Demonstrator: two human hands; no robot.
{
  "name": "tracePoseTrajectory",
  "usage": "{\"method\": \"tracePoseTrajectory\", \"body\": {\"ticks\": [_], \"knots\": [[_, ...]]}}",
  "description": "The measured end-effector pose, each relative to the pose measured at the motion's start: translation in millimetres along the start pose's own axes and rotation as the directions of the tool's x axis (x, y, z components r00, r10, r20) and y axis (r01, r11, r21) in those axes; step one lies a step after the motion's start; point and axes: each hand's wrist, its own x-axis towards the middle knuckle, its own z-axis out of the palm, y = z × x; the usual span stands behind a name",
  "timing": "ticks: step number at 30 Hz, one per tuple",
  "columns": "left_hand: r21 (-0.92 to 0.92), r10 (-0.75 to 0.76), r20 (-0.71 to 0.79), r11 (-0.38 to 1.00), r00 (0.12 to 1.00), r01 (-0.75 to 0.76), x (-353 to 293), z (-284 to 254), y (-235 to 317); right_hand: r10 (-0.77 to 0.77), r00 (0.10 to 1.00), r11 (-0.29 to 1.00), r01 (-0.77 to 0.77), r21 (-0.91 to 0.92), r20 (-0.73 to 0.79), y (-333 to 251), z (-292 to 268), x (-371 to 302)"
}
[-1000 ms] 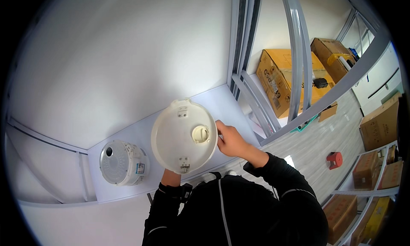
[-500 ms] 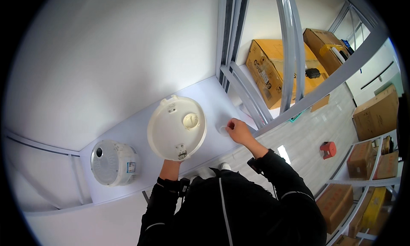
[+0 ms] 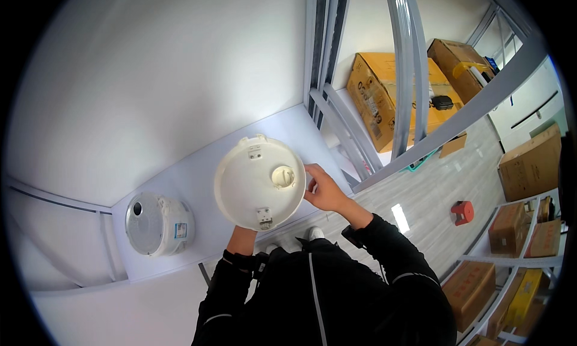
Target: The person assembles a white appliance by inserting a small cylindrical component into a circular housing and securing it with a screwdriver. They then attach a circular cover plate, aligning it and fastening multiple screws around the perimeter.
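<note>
Head view: at left of frame, white round appliance body (image 3: 161, 224) stands on worktop (image 3: 294, 128). Near lower centre, left hand (image 3: 242, 240) goes behind white round lid (image 3: 246, 181); fingers are hidden, so cannot tell its grip. Lid is in centre, inner side visible, cream round cap (image 3: 283, 177) on it. Right hand (image 3: 328, 191) has bent fingers at lid's right rim; cannot tell if grip is firm. Upper right: orange carton (image 3: 371, 109). Farther right, red stool (image 3: 462, 212) on floor (image 3: 430, 184).

Round white lid (image 3: 249, 184) — held up, hollow side facing wearer — cream cap (image 3: 283, 177) right of centre.
</note>
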Motion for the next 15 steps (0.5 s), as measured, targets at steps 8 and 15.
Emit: {"method": "tracePoseTrajectory", "body": {"ticks": [8,15], "knots": [[0.124,-0.041,0.059,0.992,0.997,0.033,-13.7,-34.2,-6.5,-0.199,0.973,0.980,0.197,0.024,0.118,-3.2,10.1,9.7],[-0.092,-0.042,0.028,0.995,0.999,0.045,-18.8,-39.1,-7.0,-0.236,0.971,0.960,0.237,-0.149,0.021,12.1,12.4,19.9]]}}
